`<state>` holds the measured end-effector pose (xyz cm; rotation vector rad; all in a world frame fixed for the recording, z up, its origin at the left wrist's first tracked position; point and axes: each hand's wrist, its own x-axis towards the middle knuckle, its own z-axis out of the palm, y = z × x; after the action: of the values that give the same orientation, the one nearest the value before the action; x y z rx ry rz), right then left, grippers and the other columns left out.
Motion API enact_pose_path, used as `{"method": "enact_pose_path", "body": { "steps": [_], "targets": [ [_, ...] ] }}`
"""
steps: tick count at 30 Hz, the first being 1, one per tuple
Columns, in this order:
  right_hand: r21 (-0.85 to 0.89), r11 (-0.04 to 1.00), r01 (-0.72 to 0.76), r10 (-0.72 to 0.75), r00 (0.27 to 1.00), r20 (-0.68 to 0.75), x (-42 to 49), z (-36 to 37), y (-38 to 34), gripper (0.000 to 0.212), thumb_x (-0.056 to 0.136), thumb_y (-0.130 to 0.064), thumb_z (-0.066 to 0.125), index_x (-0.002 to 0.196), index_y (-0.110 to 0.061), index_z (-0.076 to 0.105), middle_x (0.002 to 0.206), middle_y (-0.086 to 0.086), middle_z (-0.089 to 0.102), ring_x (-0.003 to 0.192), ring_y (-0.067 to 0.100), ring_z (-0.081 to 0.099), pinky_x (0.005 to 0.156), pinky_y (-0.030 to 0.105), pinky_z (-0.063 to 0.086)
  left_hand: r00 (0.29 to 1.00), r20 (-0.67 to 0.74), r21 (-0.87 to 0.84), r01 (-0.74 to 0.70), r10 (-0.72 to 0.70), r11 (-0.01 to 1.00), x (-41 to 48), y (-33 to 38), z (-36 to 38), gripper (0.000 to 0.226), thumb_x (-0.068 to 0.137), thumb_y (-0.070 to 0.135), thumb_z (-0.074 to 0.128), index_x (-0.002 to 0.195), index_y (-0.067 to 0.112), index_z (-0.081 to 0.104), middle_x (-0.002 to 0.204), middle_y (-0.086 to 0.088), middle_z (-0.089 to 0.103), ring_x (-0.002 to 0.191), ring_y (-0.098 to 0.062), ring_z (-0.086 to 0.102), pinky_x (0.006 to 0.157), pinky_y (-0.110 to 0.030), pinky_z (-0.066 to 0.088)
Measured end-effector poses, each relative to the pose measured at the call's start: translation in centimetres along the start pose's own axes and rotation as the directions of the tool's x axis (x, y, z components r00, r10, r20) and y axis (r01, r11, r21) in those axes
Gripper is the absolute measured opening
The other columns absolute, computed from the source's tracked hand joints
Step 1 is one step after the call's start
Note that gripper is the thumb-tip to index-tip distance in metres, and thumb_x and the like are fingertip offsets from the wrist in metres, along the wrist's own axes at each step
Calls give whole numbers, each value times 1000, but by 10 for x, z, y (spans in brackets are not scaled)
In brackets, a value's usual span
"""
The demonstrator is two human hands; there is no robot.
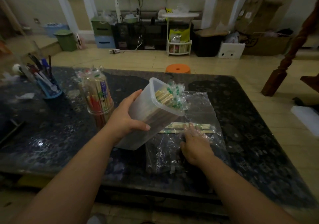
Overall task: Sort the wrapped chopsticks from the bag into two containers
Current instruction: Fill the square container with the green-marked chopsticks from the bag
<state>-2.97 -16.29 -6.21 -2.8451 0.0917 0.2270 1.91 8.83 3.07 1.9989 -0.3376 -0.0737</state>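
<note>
Few wrapped chopsticks lie inside the clear plastic bag on the table, at the tips of the right hand, whose fingers stretch flat under the film, gripping nothing. The left hand clasps the tilted, part-filled rectangular container. Best to pinch one pair by its end and slide it lengthwise into the container's mouth.

Both arms are showing bare: left forearm and right forearm are running unclothed from the frame's lower edge to the wrists. Left hand and right hand are showing bare as well. The left thumbnail is showing short and plain (trimmed close). Right fingers are reading hazy, too blurred for nail detail. A greyish patch is sitting at the bottom edge; cannot tell whether it is clothing.
</note>
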Motion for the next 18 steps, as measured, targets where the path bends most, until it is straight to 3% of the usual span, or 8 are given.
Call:
{"method": "enact_pose_path", "body": {
  "steps": [7, 11, 13, 15, 18],
  "targets": [
    [-37, 999, 13, -12, 1000, 18, 22, -5, -2, 68, 101, -40, 34, 157, -25, -2, 165, 1, -8, 151, 25, -8, 122, 47, -3, 1000, 4, -31, 5, -5, 1000, 3, -3, -2, 121, 38, 44, 89, 147, 50, 36, 150, 13, 42, 134, -18, 44, 108, -55, 41],
    [-33, 999, -8, 9, 999, 33, 28, -5, 0, 57, 100, -40, 34, 154, -28, 21, 164, 2, 14, 151, 26, 7, 121, 50, -2, 1000, 8, -32, -2, 2, 999, 4, -3, -1, 121, 38, 43, 89, 147, 48, 36, 149, 13, 42, 134, -17, 45, 109, -54, 41],
    [-82, 996, -20, 22, 1000, 19, 28, -4, -2, 51, 99, -39, 36, 149, -30, 31, 158, 6, 27, 145, 32, 21, 120, 53, 5, 1000, 15, -30, -4, 4, 1000, 4, -3, -1, 121, 39, 43, 89, 148, 47, 36, 149, 13, 42, 134, -16, 45, 108, -54, 42],
    [-99, 995, -25, 28, 999, 22, 27, -4, -2, 38, 98, -38, 34, 133, -31, 48, 144, 7, 44, 130, 33, 42, 115, 54, 23, 1000, 13, -30, -2, 2, 1000, 4, -2, -1, 122, 39, 43, 88, 148, 46, 36, 149, 13, 42, 133, -15, 45, 108, -53, 42],
    [-32, 999, 3, -2, 1000, 10, 18, -6, -4, 22, 97, -34, 37, 105, -29, 57, 111, 3, 62, 94, 25, 60, 89, 44, 50, 1000, 11, -25, -5, 5, 1000, 4, -1, 0, 122, 38, 42, 88, 148, 46, 36, 149, 13, 42, 133, -15, 45, 108, -53, 42]
  ]
}}
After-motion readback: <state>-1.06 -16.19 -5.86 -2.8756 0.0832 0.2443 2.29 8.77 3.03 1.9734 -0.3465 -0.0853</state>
